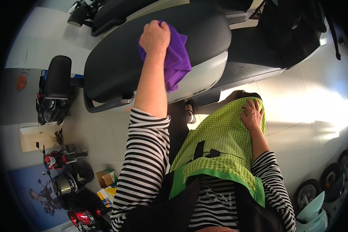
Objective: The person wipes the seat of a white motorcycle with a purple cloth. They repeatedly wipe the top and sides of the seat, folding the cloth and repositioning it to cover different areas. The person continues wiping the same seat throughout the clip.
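Note:
My left hand is closed around part of a purple cloth and presses it onto the long black seat of a scooter. The cloth's loose end drapes over the seat's near edge toward the pale side panel. On my thigh, over a green checked apron, my right hand lies with its fingers spread, holding nothing. A padded black backrest stands at the seat's left end, with a dark grab rail below the seat.
Another scooter seat is close behind this one. Parked motorcycles and cardboard boxes stand at the left. Several wheels and pale green scooter parts are at the lower right. Sunlit tiled floor stretches to the right.

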Available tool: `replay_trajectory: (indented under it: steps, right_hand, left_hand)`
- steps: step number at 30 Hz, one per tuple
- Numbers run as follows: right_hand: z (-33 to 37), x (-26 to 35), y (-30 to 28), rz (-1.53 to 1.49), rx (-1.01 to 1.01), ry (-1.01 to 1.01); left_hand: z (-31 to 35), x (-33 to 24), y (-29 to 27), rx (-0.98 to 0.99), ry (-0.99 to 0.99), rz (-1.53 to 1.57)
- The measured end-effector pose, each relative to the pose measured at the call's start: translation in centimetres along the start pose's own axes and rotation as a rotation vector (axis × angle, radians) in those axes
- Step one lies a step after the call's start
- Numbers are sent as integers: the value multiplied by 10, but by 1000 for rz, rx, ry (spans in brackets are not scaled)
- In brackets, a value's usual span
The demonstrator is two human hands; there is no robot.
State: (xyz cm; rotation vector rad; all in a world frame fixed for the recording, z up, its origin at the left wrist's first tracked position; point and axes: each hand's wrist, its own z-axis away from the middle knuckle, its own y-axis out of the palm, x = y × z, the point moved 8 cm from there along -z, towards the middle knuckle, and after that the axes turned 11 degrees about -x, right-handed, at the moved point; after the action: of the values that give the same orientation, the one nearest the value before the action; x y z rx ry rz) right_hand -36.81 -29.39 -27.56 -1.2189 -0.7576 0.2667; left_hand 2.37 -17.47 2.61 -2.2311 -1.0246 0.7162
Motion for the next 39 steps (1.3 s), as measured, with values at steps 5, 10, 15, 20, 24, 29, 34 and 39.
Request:
replay_trajectory:
  steps: [5,10,15,20,24,29,34,39]
  right_hand:
    - [0,-8,-4,-25,-18,66]
    - [-5,-19,-6,12,-39,91]
    - [-8,-17,0,-43,-55,59]
    - [-21,52,-28,-421,-125,-169]
    - [-37,164,-116,-640,-405,-525]
    - [-49,316,-178,-468,-658,-874]
    - [-85,376,-153,-23,-512,-828]
    - [-119,381,-154,32,-605,-885]
  left_hand:
    - [2,-69,25,-36,141,81]
    - [6,-71,31,34,108,123]
    - [12,-64,19,-89,114,220]
    - [5,-43,21,-99,92,247]
    - [-18,-6,30,81,-17,361]
    - [-19,41,13,260,18,470]
    - [-19,113,-39,209,151,-197]
    - [-8,151,-49,282,-4,-368]
